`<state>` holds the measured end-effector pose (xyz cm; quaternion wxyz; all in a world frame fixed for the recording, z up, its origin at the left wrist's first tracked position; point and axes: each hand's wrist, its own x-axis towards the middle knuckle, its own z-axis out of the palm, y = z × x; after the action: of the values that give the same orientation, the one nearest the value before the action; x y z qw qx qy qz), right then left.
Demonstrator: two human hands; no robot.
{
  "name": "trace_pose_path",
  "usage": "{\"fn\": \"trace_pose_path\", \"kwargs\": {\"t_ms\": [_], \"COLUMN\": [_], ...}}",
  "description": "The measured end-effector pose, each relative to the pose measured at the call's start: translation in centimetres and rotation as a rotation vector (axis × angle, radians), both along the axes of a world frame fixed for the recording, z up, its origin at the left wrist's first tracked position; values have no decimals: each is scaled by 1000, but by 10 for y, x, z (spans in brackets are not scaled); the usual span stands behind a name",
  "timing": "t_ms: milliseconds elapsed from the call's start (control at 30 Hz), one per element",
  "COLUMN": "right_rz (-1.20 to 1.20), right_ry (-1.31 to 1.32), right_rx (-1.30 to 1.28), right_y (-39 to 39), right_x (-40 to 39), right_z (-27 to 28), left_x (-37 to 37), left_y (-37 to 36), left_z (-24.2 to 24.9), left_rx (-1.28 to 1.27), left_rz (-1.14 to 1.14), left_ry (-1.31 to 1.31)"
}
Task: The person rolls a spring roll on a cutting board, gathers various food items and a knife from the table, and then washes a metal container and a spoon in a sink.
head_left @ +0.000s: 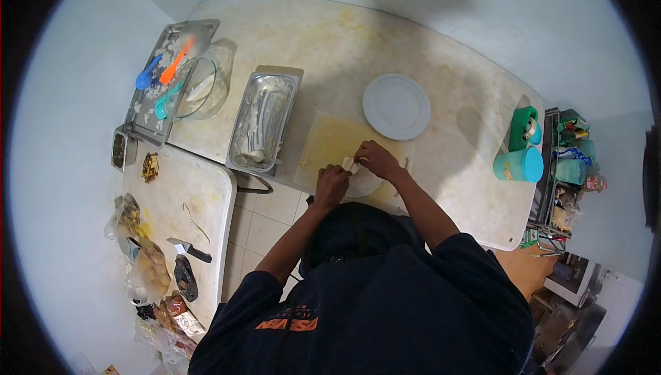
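Observation:
Over a pale yellow cutting board, my left hand and my right hand meet at a small whitish piece, which looks like dough. Fingers of both hands are closed on it from either side. Beneath them, partly covered by the hands, lies a thin, pale round sheet. A white plate sits just beyond my right hand, close to the board's far edge. To the left of the board stands a steel pan smeared with a creamy white substance and holding a metal utensil.
At the far left are a glass bowl and a metal tray with blue and orange spoons. The side table bears a knife and plastic bags. Turquoise containers stand at the right edge, beside a wire rack.

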<state>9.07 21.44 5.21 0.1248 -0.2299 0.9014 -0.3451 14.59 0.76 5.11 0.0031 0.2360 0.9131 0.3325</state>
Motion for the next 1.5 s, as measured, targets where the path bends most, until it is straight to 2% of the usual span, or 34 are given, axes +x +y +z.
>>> {"fn": "trace_pose_path", "kwargs": {"t_ms": [167,267,367,567,600,700,767,867,1000,1067,1167,1300,1367,1500], "right_rz": [-42,-66,-75,-119,-141,-28,-36,-119,-426,-380,-358,-268,-341,-401], "right_ry": [25,23,2,50,83,95,89,100,47,26,-31,-20,-126,-264], "right_rx": [29,60,93,63,36,157,215,203,105,117,150,164,81,-32], "right_y": [16,20,21,20,19,19,21,34,44,52,56,53,52,41], "right_x": [7,14,20,27,29,36,44,47,55,56,58,57,56,47], "right_z": [-4,-3,-12,-12,-11,-8,-6,-11,-10,-10,-4,11,4,9], "left_x": [3,3,4,2,2,1,1,-7,-19,-22,-17,-7,-5,2], "left_y": [6,7,5,-2,-2,0,2,2,14,22,34,36,31,20], "left_z": [-3,9,-7,-4,-7,-12,-14,11,13,3,-4,-7,-6,-10], "left_rx": [17,-28,-83,-151,-150,-138,-118,-191,-145,-70,-102,-284,-395,-190], "left_rz": [-100,-160,-218,-370,-385,-424,-447,-555,-577,-577,-550,-516,-549,-533], "left_ry": [-68,4,58,149,146,120,76,33,5,70,61,39,-2,6]}}
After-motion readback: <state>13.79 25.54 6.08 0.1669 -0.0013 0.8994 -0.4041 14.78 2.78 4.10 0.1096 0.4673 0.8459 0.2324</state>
